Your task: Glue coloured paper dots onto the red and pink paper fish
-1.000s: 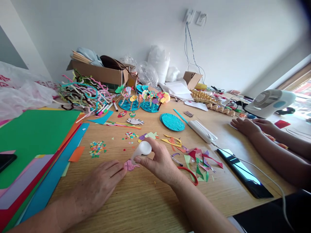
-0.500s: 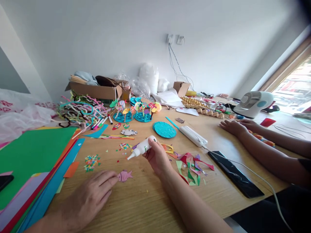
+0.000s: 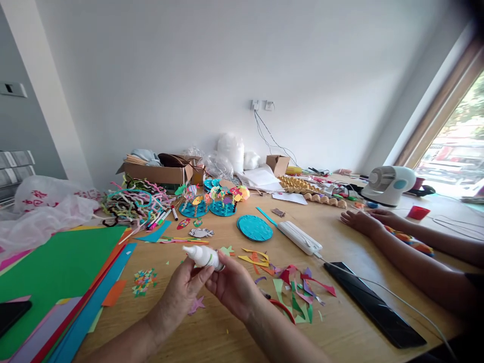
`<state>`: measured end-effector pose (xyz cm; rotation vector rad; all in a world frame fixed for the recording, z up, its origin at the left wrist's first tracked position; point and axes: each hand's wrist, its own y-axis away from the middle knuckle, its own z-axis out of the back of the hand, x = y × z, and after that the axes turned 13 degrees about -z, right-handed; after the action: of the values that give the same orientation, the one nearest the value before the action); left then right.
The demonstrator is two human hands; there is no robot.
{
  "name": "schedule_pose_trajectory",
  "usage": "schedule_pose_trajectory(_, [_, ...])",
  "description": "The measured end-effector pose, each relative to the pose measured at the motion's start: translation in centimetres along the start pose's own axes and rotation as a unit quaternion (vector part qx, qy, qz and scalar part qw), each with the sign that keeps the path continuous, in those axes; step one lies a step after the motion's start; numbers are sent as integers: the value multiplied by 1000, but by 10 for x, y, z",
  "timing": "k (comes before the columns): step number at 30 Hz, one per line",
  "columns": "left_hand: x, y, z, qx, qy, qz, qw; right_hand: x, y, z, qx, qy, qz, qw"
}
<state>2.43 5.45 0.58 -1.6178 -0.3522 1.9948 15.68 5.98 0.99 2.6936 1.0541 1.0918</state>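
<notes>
Both my hands hold a small white glue bottle point(image 3: 202, 256) in the air above the wooden table point(image 3: 340, 322), its nozzle pointing left. My right hand point(image 3: 232, 287) grips the bottle's base. My left hand point(image 3: 183, 292) pinches its nozzle end with thumb and fingers. Below them a pink paper fish point(image 3: 197, 305) lies on the table, partly hidden by my left hand.
Coloured paper sheets point(image 3: 56, 272) lie at left, paper scraps point(image 3: 298, 287) and red-handled scissors point(image 3: 283, 307) at right. Pipe cleaners point(image 3: 132, 199), teal discs point(image 3: 255, 228), a power strip point(image 3: 300, 238), a black tablet point(image 3: 374, 302) and a fan point(image 3: 387, 184) stand further off. Another person's arms point(image 3: 401, 252) rest at right.
My right hand lifted the glue bottle off the pink fish and turned it. My left hand left the fish and rose to the bottle's nozzle. The camera tilted up.
</notes>
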Motion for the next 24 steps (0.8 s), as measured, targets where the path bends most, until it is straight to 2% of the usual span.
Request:
schedule_pose_trajectory(2, [0, -2, 6, 5, -9, 0, 1000, 2, 7, 2, -42, 132, 8, 990])
schedule_pose_trajectory(3, [1, -2, 9, 16, -12, 1, 1000, 4, 11, 3, -74, 219, 38, 972])
schedule_pose_trajectory(5, [2, -1, 16, 45, -22, 4, 999, 9, 15, 2, -124, 395, 136, 900])
schedule_pose_trajectory(7, [1, 1, 20, 84, -35, 8, 996, 12, 16, -2, -135, 518, 205, 819])
schedule_pose_trajectory(8, [1, 2, 20, 100, -42, 5, 994, 13, 16, -6, -141, 557, 217, 790])
schedule_pose_trajectory(10, [-1, 3, 20, 120, -54, -4, 991, 12, 12, -13, -164, 598, 222, 753])
schedule_pose_trajectory(13, [-1, 4, 29, 123, -104, 0, 987, 16, 2, -19, -168, 622, 219, 733])
schedule_pose_trajectory(16, [1, 9, 55, 112, -194, -10, 974, 36, -17, -15, -174, 618, 221, 734])
schedule_pose_trajectory(21, [4, 28, 108, 87, -270, -57, 957, 83, -72, 9, -256, 604, 203, 727])
schedule_pose_trajectory(24, [12, 39, 121, 65, -291, -97, 949, 102, -113, 30, -321, 617, 195, 691])
